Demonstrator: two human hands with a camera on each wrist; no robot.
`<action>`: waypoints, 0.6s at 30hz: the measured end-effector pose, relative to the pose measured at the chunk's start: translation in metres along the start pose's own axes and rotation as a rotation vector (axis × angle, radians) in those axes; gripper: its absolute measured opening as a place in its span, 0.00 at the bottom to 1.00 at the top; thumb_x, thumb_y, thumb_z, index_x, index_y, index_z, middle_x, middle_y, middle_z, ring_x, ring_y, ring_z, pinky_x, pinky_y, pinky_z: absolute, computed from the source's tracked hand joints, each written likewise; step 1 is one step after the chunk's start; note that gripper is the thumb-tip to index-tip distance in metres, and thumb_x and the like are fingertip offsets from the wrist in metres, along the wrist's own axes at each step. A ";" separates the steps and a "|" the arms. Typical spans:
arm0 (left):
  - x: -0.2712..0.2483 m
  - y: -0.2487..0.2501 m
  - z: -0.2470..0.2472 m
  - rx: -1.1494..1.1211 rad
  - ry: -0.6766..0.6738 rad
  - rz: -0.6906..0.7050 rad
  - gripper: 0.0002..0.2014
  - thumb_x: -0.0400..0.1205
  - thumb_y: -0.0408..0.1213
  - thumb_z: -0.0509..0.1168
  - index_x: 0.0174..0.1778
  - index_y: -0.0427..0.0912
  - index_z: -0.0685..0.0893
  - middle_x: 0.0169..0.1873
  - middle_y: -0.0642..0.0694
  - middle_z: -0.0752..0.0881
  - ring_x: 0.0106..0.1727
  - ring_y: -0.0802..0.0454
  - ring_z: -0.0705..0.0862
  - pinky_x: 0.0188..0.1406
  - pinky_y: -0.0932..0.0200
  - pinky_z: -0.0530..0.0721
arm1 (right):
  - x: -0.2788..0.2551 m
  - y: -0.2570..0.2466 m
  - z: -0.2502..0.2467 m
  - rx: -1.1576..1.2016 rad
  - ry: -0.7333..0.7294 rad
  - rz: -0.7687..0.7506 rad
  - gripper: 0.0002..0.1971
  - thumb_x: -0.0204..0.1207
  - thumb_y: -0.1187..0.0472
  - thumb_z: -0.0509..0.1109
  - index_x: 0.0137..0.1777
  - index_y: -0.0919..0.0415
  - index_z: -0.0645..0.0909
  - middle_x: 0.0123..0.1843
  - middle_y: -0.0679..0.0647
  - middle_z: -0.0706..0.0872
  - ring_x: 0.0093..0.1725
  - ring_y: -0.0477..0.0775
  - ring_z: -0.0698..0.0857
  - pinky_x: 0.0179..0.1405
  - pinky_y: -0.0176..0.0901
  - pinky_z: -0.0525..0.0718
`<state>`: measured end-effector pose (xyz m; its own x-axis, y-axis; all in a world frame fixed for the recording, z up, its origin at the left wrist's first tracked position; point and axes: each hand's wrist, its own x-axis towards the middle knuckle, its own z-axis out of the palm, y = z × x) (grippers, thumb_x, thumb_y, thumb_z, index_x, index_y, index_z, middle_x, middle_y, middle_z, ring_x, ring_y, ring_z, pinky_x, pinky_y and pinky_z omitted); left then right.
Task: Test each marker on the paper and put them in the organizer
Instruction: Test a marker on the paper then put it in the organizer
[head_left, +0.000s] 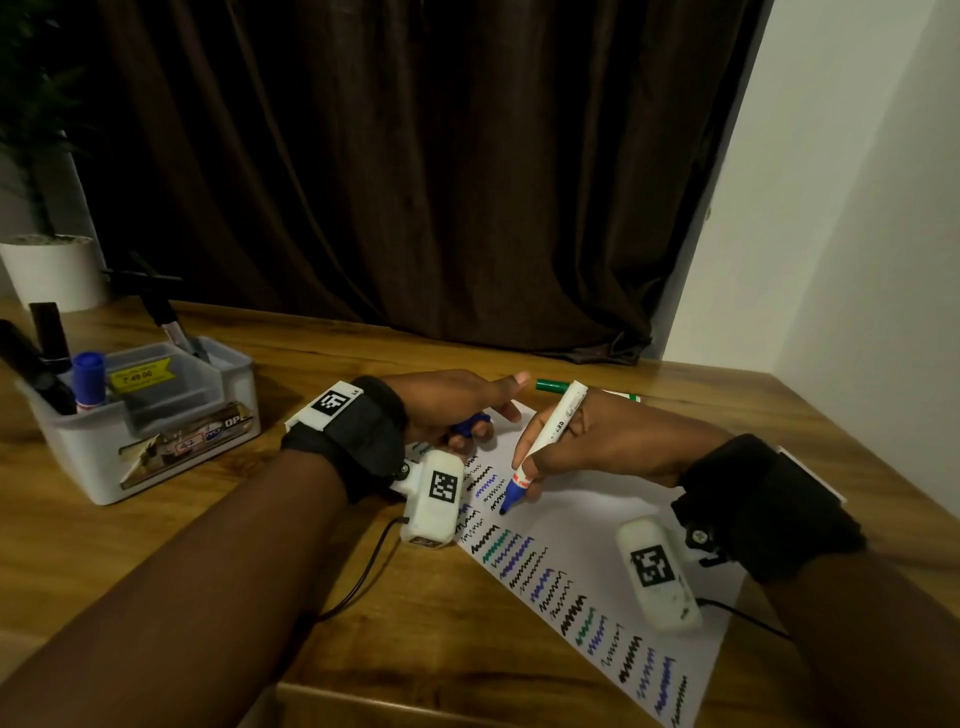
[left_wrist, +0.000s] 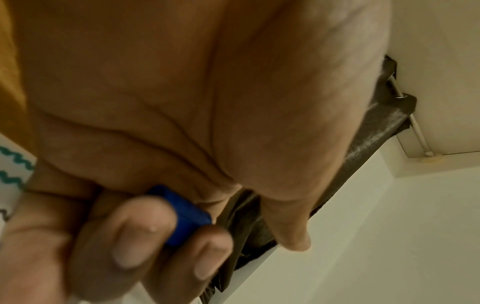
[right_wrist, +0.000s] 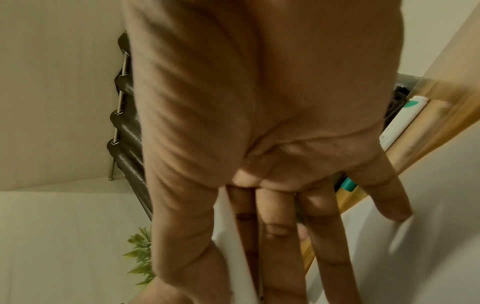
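My right hand (head_left: 530, 480) grips a white marker (head_left: 548, 439) with a blue nib, tip down on the white paper (head_left: 597, 514) among rows of black, blue and green squiggles. The marker's barrel (right_wrist: 233, 246) shows between thumb and fingers in the right wrist view. My left hand (head_left: 467, 415) rests on the paper's top left corner and holds the blue cap (head_left: 470, 423) in its curled fingers; the cap (left_wrist: 187, 216) is plain in the left wrist view. A green-capped marker (head_left: 553, 385) lies beyond the paper. The grey organizer (head_left: 156, 415) stands at the left with several markers upright in it.
A white plant pot (head_left: 54, 270) stands at the table's far left corner. A dark curtain (head_left: 415, 156) hangs behind the wooden table (head_left: 389, 597), a white wall at the right. Wrist camera cables trail over the table near both forearms.
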<state>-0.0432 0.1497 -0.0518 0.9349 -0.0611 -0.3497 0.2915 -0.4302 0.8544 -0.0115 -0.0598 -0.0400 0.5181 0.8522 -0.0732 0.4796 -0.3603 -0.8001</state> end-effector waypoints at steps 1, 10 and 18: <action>-0.001 0.000 0.000 0.002 0.003 -0.001 0.30 0.85 0.65 0.54 0.72 0.45 0.78 0.23 0.53 0.74 0.25 0.57 0.68 0.34 0.59 0.72 | 0.000 0.000 0.000 -0.001 -0.001 0.000 0.07 0.79 0.68 0.77 0.54 0.69 0.92 0.50 0.63 0.96 0.55 0.52 0.95 0.59 0.35 0.88; 0.000 -0.001 0.001 0.014 -0.009 0.012 0.31 0.84 0.65 0.55 0.72 0.45 0.78 0.26 0.51 0.72 0.26 0.57 0.69 0.35 0.58 0.73 | -0.002 0.001 0.001 -0.010 -0.005 0.019 0.07 0.79 0.67 0.78 0.55 0.68 0.92 0.50 0.64 0.96 0.57 0.54 0.95 0.68 0.44 0.88; 0.000 -0.001 0.001 0.012 -0.017 0.017 0.31 0.84 0.66 0.55 0.71 0.45 0.78 0.27 0.50 0.72 0.26 0.56 0.68 0.35 0.58 0.72 | -0.001 0.002 0.001 0.004 0.007 0.000 0.06 0.79 0.67 0.78 0.54 0.66 0.91 0.50 0.64 0.96 0.58 0.54 0.94 0.72 0.49 0.85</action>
<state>-0.0435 0.1492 -0.0531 0.9359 -0.0839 -0.3422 0.2735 -0.4393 0.8557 -0.0119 -0.0614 -0.0417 0.5227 0.8497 -0.0691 0.4767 -0.3585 -0.8026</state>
